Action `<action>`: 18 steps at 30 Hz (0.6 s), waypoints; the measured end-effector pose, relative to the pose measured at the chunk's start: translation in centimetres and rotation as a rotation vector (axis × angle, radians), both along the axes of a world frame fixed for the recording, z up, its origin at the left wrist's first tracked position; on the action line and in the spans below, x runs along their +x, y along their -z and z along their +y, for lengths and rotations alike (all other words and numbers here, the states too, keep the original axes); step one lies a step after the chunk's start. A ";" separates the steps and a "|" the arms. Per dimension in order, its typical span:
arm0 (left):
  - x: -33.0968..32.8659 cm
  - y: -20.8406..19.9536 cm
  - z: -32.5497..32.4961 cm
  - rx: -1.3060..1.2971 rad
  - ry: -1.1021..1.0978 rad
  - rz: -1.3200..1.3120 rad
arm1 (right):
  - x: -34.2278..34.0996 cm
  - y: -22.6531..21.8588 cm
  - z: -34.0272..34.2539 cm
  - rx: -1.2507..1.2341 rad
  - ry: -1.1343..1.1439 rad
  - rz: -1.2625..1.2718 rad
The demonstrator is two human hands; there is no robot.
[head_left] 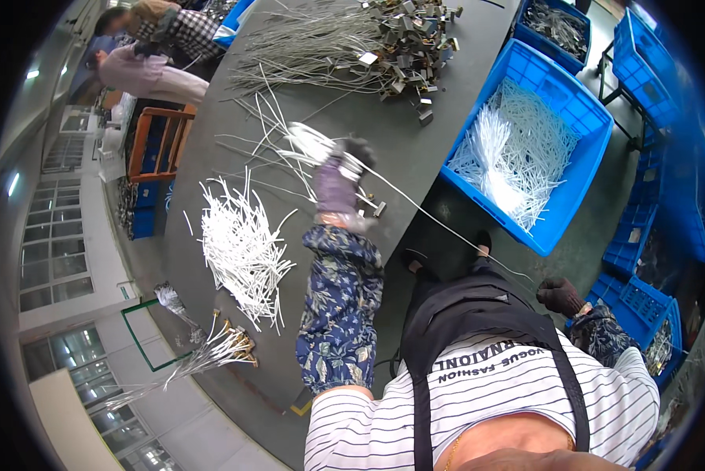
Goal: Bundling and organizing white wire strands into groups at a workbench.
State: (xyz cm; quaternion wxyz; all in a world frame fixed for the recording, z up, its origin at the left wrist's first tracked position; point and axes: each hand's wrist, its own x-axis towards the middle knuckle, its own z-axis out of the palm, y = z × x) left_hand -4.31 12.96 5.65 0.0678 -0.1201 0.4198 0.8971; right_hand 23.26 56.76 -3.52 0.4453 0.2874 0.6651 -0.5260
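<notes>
My left hand [341, 177], in a purple and dark glove, is closed round a bundle of white tubes [309, 141] above the grey table [399, 149]. Thin wires fan out from the bundle to the left. One long white strand [439, 221] runs from this hand past the table edge toward my right hand [559, 297]. That hand, dark-gloved, is held low by my right side with its fingers curled in; whether it grips the strand's end is unclear. Beside my left wrist lies a small metal-ended part [379, 209]. A loose heap of white tubes [246, 251] lies left of my forearm.
Wires with metal blocks [411, 47] pile up at the table's far end. A blue crate [580, 184] of white tubes stands right of the table, with more blue crates [643, 71] beyond. Brass-ended cables [230, 345] lie at the near left. Two people [160, 59] are at the far left.
</notes>
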 end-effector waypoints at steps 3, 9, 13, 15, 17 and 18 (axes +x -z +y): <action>4.1 3.3 4.1 -0.215 0.182 -0.268 | -5.3 0.6 -5.3 0.123 -0.369 0.366; 7.0 10.5 4.3 -0.488 -0.124 -0.255 | -20.9 -5.1 -23.3 -0.216 -0.401 1.124; 3.7 4.8 -3.3 -1.286 0.164 -0.272 | -27.2 -6.7 -25.1 0.395 -0.533 1.041; 2.5 2.0 -4.0 -1.739 0.308 -0.289 | -32.1 -3.3 -22.4 0.722 -0.539 1.181; 2.9 4.1 -4.0 -1.147 0.056 -0.283 | -36.9 1.9 -19.4 0.807 -0.624 1.150; 3.2 3.0 -1.6 -1.007 0.076 -0.260 | -37.6 4.0 -17.6 0.872 -0.717 1.094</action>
